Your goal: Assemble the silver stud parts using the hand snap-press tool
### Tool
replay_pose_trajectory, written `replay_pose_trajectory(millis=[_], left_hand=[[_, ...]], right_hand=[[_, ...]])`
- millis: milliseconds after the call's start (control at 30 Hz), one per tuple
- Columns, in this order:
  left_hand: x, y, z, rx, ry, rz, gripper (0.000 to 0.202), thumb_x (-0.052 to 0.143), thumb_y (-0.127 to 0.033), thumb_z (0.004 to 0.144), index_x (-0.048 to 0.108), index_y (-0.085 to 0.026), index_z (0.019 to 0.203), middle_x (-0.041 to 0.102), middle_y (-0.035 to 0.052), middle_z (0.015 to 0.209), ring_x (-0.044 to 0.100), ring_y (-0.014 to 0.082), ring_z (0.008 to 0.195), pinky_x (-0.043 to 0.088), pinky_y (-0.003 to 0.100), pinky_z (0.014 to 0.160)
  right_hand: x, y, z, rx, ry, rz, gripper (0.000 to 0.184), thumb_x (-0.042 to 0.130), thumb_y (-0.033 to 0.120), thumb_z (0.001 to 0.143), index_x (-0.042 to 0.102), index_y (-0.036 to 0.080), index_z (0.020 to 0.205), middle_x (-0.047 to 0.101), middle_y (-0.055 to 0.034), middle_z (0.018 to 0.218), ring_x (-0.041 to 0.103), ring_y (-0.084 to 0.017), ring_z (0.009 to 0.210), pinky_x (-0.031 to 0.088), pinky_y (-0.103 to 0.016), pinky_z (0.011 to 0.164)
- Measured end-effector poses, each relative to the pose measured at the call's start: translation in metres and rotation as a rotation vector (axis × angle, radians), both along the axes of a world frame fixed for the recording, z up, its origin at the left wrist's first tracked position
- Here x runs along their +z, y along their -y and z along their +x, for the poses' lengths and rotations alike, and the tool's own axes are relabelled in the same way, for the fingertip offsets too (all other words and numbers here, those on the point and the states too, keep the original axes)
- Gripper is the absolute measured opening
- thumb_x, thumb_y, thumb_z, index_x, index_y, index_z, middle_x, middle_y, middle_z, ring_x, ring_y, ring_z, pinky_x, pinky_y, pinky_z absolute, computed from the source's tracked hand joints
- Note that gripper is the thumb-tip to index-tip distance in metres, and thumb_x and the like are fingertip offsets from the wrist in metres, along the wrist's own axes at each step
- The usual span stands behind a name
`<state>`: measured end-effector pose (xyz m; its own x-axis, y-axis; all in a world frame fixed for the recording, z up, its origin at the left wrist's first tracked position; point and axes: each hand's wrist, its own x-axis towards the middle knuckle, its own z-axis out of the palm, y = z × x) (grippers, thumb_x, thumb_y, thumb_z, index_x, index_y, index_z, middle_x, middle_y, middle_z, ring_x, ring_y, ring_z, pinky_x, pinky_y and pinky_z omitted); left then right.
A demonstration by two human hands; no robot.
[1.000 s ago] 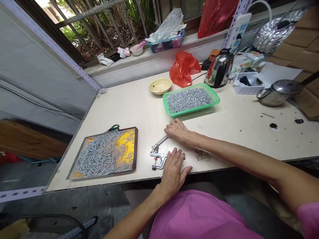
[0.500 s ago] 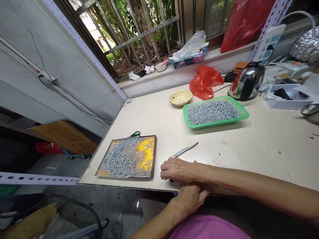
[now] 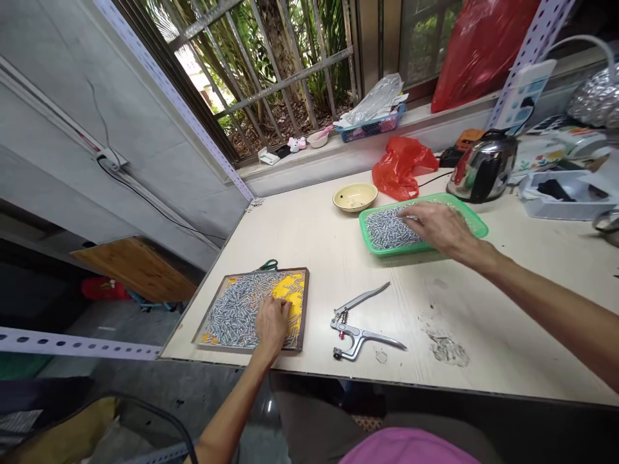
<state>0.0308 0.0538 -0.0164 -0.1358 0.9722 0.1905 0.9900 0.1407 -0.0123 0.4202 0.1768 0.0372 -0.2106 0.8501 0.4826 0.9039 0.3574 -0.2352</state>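
My left hand point(image 3: 272, 320) is over the shallow tray point(image 3: 305, 309), its fingers curled down among small silver metal pieces point(image 3: 232, 312) that look like short rods or screws. What its fingertips hold, if anything, is hidden. Above the green plastic basket point(image 3: 483, 227) hovers my right hand point(image 3: 440, 225), fingers stretched forward and the thumb a little apart. Similar silver pieces point(image 3: 384, 229) fill that basket. Between the two containers lies a pair of hand pliers point(image 3: 358, 338) with a spring and a red part, its handles spread; neither hand touches it.
Behind the tray lie green-handled scissors point(image 3: 269, 265). A cream bowl point(image 3: 355, 197), a red plastic bag point(image 3: 403, 167) and a steel kettle point(image 3: 483, 166) stand toward the back. A white bin point(image 3: 565, 200) is at the right. The table's front edge point(image 3: 329, 375) runs close to my lap.
My hands were together over the pliers at the front edge. They have parted: the left has gone to the tray, the right to the green basket, leaving the pliers uncovered.
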Motion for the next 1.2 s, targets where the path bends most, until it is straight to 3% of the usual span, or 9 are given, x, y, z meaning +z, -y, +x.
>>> replay_pose_trajectory(millis=[100,233,367,467,600,767,933,1033,1200], left_hand=[[-0.005,-0.005,-0.003,-0.013,-0.046,-0.039,0.029,0.046,-0.032,0.087,0.07,-0.018,0.081,0.062,0.0097,0.087,0.053,0.0246,0.089,0.043,0.035,0.075],[0.006,-0.009,0.006,-0.056,0.002,-0.06,0.025,0.047,-0.026,0.084,0.069,-0.017,0.076,0.063,0.0088,0.084,0.054,0.0231,0.088,0.042,0.033,0.076],[0.021,0.002,0.029,-0.048,0.497,-0.175,0.025,0.053,-0.037,0.08,0.069,-0.018,0.079,0.064,0.0035,0.07,0.055,0.0164,0.064,0.042,0.027,0.061],[0.021,0.017,0.053,0.013,0.881,-0.366,0.037,0.058,-0.05,0.072,0.07,-0.016,0.08,0.058,-0.0009,0.055,0.044,0.0107,0.044,0.033,0.022,0.044],[0.004,0.029,0.074,0.003,0.905,-0.419,0.039,0.062,-0.052,0.066,0.071,-0.014,0.07,0.064,0.0021,0.058,0.05,0.0119,0.049,0.034,0.021,0.046],[-0.013,0.03,0.075,-0.025,0.816,-0.465,0.043,0.062,-0.054,0.065,0.072,-0.013,0.071,0.069,0.0053,0.065,0.056,0.0155,0.06,0.039,0.023,0.055],[-0.012,0.029,0.075,-0.028,0.737,-0.494,0.044,0.06,-0.056,0.065,0.071,-0.013,0.068,0.065,0.0035,0.06,0.052,0.014,0.057,0.035,0.023,0.052],[-0.009,0.028,0.076,-0.012,0.704,-0.539,0.041,0.061,-0.054,0.065,0.068,-0.013,0.064,0.055,-0.0008,0.05,0.044,0.0103,0.049,0.03,0.022,0.048],[-0.004,0.026,0.077,0.056,0.9,-0.741,0.043,0.061,-0.058,0.062,0.058,-0.015,0.059,0.038,-0.0076,0.039,0.028,0.0056,0.036,0.018,0.022,0.039]], right_hand=[[-0.012,0.015,-0.009,0.072,0.056,-0.035,0.027,0.048,0.027,0.091,0.065,0.024,0.112,0.057,-0.0089,0.121,0.06,-0.023,0.094,0.049,-0.034,0.071],[-0.026,0.068,-0.047,0.31,0.027,-0.222,0.023,0.046,0.022,0.092,0.065,0.021,0.106,0.061,-0.0073,0.105,0.059,-0.017,0.085,0.048,-0.028,0.072],[-0.049,0.119,-0.073,0.491,0.099,-0.48,0.015,0.05,0.026,0.091,0.063,0.019,0.095,0.059,-0.0058,0.093,0.057,-0.017,0.08,0.044,-0.028,0.069],[-0.066,0.138,-0.079,0.524,0.128,-0.533,0.012,0.052,0.028,0.09,0.058,0.019,0.095,0.055,-0.0059,0.097,0.055,-0.018,0.082,0.04,-0.029,0.069],[-0.079,0.142,-0.081,0.507,0.144,-0.56,0.008,0.048,0.02,0.091,0.055,0.018,0.095,0.055,-0.0048,0.095,0.054,-0.017,0.08,0.036,-0.028,0.064],[-0.08,0.142,-0.084,0.49,0.167,-0.569,0.008,0.047,0.02,0.093,0.054,0.017,0.094,0.055,-0.0043,0.094,0.052,-0.016,0.079,0.031,-0.028,0.06],[-0.078,0.145,-0.081,0.506,0.141,-0.548,0.009,0.044,0.019,0.094,0.052,0.018,0.093,0.054,-0.0043,0.095,0.051,-0.015,0.079,0.028,-0.028,0.06],[-0.078,0.145,-0.081,0.491,0.136,-0.546,0.008,0.044,0.019,0.094,0.052,0.018,0.093,0.054,-0.0033,0.093,0.049,-0.014,0.073,0.025,-0.028,0.057],[-0.086,0.146,-0.082,0.489,0.132,-0.534,0.009,0.042,0.017,0.093,0.051,0.019,0.093,0.052,-0.0031,0.093,0.048,-0.015,0.071,0.021,-0.029,0.054]])
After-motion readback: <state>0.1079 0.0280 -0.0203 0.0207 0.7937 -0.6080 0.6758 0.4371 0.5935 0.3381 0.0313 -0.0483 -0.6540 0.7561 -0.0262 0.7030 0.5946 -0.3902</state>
